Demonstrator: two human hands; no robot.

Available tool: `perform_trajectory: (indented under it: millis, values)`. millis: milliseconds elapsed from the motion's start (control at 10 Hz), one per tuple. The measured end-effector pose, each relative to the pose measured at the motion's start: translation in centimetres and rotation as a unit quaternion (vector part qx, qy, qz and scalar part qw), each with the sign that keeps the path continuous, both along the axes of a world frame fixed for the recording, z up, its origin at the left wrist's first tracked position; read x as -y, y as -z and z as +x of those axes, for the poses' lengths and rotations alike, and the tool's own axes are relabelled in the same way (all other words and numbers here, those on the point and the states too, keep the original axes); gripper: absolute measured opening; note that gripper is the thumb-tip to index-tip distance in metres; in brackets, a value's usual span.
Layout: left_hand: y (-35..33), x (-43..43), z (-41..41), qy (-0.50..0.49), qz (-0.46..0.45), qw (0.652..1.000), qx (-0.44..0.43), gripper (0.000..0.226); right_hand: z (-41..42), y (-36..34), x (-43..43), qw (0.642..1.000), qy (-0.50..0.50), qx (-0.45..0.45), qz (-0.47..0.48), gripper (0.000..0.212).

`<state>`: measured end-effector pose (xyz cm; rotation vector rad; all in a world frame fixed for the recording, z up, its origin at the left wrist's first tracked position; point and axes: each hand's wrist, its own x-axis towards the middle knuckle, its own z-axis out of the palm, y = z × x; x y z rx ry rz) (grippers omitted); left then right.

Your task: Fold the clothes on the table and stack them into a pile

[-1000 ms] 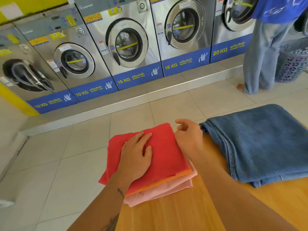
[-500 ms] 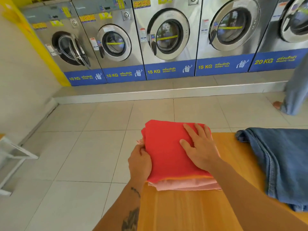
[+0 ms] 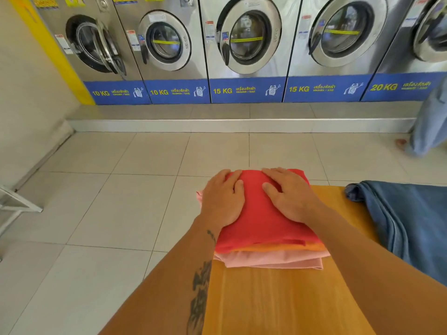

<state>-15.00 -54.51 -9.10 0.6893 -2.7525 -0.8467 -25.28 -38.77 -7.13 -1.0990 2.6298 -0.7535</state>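
Observation:
A folded red cloth [image 3: 263, 221] tops a small pile at the far left corner of the wooden table [image 3: 278, 301]. Under it lie an orange cloth [image 3: 285, 247] and a pink cloth [image 3: 271, 259]. My left hand [image 3: 223, 199] lies flat on the red cloth's left side, fingers spread toward the far edge. My right hand [image 3: 287, 194] presses flat on its right side. Neither hand grips the fabric. A blue denim garment [image 3: 411, 221] lies unfolded on the table to the right, apart from the pile.
A row of steel washing machines [image 3: 244, 44] lines the far wall behind a raised step. Another person's trouser leg [image 3: 430, 126] stands at the right edge. A white frame [image 3: 14, 206] juts in at the left. Tiled floor lies beyond the table.
My left hand moved from the pile's left edge onto the top of the red cloth. My right hand slid toward the far edge. The view shifted right and closer.

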Motion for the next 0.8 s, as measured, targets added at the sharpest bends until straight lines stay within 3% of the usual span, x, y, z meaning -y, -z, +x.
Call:
perform_trajectory:
  millis: [200, 300, 400, 500, 600, 700, 800]
  values:
    - [0.8, 0.7, -1.3, -0.021, 0.016, 0.998, 0.052, 0.062, -1.4, 0.2, -0.8, 0.996, 0.068, -0.003, 0.060, 0.064]
    - [1.1, 0.8, -0.7, -0.023, 0.002, 0.998, 0.054, 0.063, -0.3, -0.2, -0.7, 0.990, 0.055, -0.070, 0.112, 0.073]
    - [0.6, 0.7, -0.5, -0.015, 0.003, 0.997, 0.072, 0.067, 1.1, 0.4, -2.1, 0.996, 0.067, -0.003, 0.065, 0.073]
    - [-0.1, 0.2, 0.1, -0.013, 0.013, 0.997, 0.078, 0.072, 1.6, 0.4, -4.3, 0.986, 0.114, 0.120, -0.012, 0.065]
    - [-0.8, 0.5, 1.9, -0.031, 0.085, 0.992, 0.089, 0.080, 2.0, -0.8, -5.9, 0.985, 0.121, 0.121, -0.029, 0.059]
    - [-1.5, 0.7, 5.4, -0.057, 0.098, 0.989, 0.093, 0.078, 3.1, -2.8, -7.7, 0.983, 0.122, 0.137, -0.031, 0.055]
    - [-3.1, 0.4, 8.7, -0.080, 0.043, 0.993, 0.074, 0.056, 4.6, -5.5, -9.9, 0.980, 0.139, 0.144, 0.002, 0.061]
